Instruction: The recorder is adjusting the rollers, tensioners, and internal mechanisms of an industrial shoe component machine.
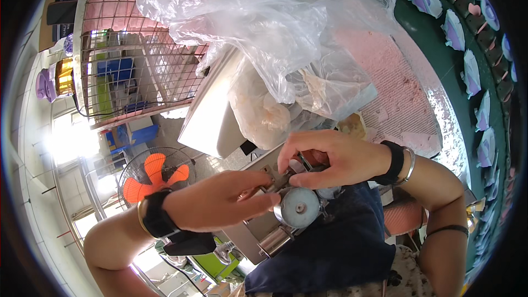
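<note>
Though partly beneath left hand (217, 202) and right hand (346, 158), a silvery machine (275, 240) with round, pale-blue disc (300, 208), each grip unclear.

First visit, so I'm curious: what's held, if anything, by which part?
Can't tell: the left hand and right hand obscure any grip beside a round silver-grey disc.

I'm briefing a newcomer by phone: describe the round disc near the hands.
Low in the picture, find the dark blue cloth, then the metal machine up-left. The disc sits there, below the right hand, beside the left hand. Its full pale-grey face with darker centre distinguishes it from the partly hidden round part rightward.
</note>
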`<action>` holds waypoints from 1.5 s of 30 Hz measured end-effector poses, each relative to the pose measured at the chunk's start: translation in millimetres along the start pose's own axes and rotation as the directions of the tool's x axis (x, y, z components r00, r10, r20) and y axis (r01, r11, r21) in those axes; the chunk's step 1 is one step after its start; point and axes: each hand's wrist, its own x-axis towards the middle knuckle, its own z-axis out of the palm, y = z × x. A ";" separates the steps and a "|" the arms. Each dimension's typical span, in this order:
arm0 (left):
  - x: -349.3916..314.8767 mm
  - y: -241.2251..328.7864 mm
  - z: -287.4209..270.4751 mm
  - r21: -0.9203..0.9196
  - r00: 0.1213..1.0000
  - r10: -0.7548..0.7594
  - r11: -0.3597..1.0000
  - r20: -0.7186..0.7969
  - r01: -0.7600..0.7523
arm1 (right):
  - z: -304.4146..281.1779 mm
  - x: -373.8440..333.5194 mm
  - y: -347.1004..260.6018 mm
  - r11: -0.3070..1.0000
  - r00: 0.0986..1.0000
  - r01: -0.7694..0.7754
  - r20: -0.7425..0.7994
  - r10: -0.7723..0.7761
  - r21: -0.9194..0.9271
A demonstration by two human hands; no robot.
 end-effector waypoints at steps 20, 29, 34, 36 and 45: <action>-7.2 4.9 21.7 0.516 0.868 0.402 0.830 -0.291 -0.211 | 14.6 17.9 -3.0 0.988 0.988 -0.093 -0.134 0.076 -0.126; -2.9 -1.1 5.2 0.130 0.952 0.150 0.984 -0.267 -0.118 | 6.7 -3.2 4.7 0.994 0.995 -0.100 -0.028 0.099 -0.042; 29.4 -2.2 -43.3 -0.016 0.986 0.002 1.000 0.166 0.001 | 10.3 -1.5 17.2 0.990 0.993 -0.112 -0.038 0.116 0.091; 40.2 10.4 -51.0 0.067 0.974 -0.066 0.996 0.215 0.052 | 10.6 -0.7 20.9 0.988 0.993 -0.106 -0.042 0.111 0.115; 55.8 0.7 -44.7 0.001 0.958 -0.137 0.990 0.253 0.142 | 11.8 -2.0 21.8 0.960 0.993 -0.067 -0.076 0.091 0.272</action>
